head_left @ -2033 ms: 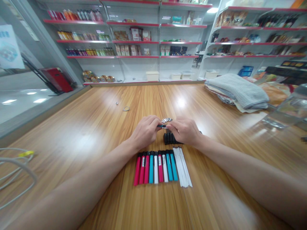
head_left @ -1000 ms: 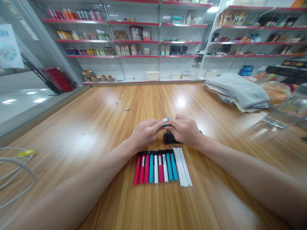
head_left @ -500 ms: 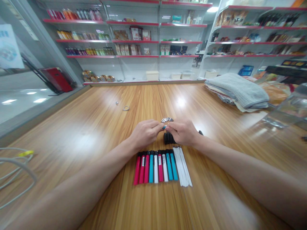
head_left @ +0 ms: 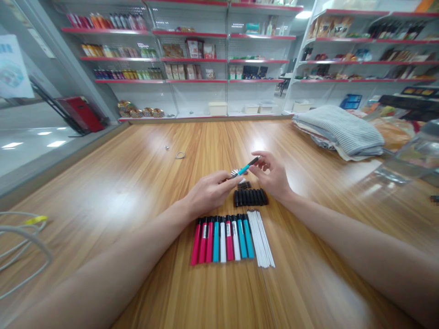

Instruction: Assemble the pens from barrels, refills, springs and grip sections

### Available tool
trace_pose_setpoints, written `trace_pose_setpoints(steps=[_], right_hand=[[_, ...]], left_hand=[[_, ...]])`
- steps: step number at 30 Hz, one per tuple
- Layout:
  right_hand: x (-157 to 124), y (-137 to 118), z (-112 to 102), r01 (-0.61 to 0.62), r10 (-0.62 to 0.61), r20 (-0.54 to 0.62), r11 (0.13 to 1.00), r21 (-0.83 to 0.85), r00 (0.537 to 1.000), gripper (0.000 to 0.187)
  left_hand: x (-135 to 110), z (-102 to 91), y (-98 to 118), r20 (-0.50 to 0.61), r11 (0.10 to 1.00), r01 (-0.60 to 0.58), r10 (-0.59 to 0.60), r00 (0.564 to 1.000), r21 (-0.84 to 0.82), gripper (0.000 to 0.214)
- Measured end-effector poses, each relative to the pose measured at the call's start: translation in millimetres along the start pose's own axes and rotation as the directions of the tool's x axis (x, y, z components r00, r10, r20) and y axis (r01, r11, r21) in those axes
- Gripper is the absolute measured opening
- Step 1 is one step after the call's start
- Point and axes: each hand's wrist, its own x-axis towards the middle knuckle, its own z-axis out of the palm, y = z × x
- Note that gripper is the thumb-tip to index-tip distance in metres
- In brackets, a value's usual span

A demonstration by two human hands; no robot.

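Observation:
My left hand (head_left: 211, 192) is closed on a teal pen (head_left: 244, 169) with black ends, held tilted up to the right. The fingers of my right hand (head_left: 272, 174) curl loosely around its upper black end, thumb below. Just beneath, small silver metal tips (head_left: 236, 172) lie fanned out, partly hidden by my left hand and the pen. A short row of black grips or caps (head_left: 250, 197) lies nearer me. Below it are pink, teal and white pen barrels (head_left: 222, 240) side by side, with thin white refills (head_left: 261, 240) at their right. Small dark pieces (head_left: 244, 185) sit above the black row.
A small ring of cord (head_left: 180, 155) and a tiny metal piece (head_left: 167, 147) lie farther back on the wooden table (head_left: 154, 292). Folded cloths (head_left: 339, 130) and a clear container (head_left: 408, 155) stand at right. A white cable (head_left: 24, 246) loops at left; stocked shelves rise behind.
My right hand has moved up and right, away from my left hand, uncovering the black row. The teal pen, mostly hidden before, now shows between my hands.

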Motion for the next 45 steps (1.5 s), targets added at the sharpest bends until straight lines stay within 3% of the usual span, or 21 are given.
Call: trace_pose_setpoints(steps=[9,13,22,36,45], right_hand=[[-6.5,-21.2,0.9,0.147,-0.149,0.130,0.989,0.024,0.980,0.032],[-5.4,-21.7,0.8,0.164,-0.166,0.134,0.986,0.025,0.977,0.031],[-3.8,-23.6,-0.2,0.209,-0.210,0.107,0.978,0.024,0.972,0.028],[-4.7,-23.4,0.6,0.206,-0.206,0.110,0.978,0.011,0.972,0.029],[-5.1,-22.3,0.3,0.194,-0.195,0.111,0.981,0.013,0.975,0.029]], left_hand=[[6.5,-6.0,5.9,0.026,0.967,-0.185,0.193,0.981,-0.176,0.046],[5.5,-4.7,3.0,0.028,0.960,-0.195,0.205,0.978,-0.202,0.046],[4.3,-1.6,-2.5,-0.040,0.953,-0.241,0.237,0.971,-0.186,0.023],[4.6,-3.5,2.0,-0.018,0.954,-0.246,0.246,0.969,-0.173,0.034],[4.9,-2.1,-1.0,-0.066,0.956,-0.229,0.221,0.973,-0.182,0.019]])
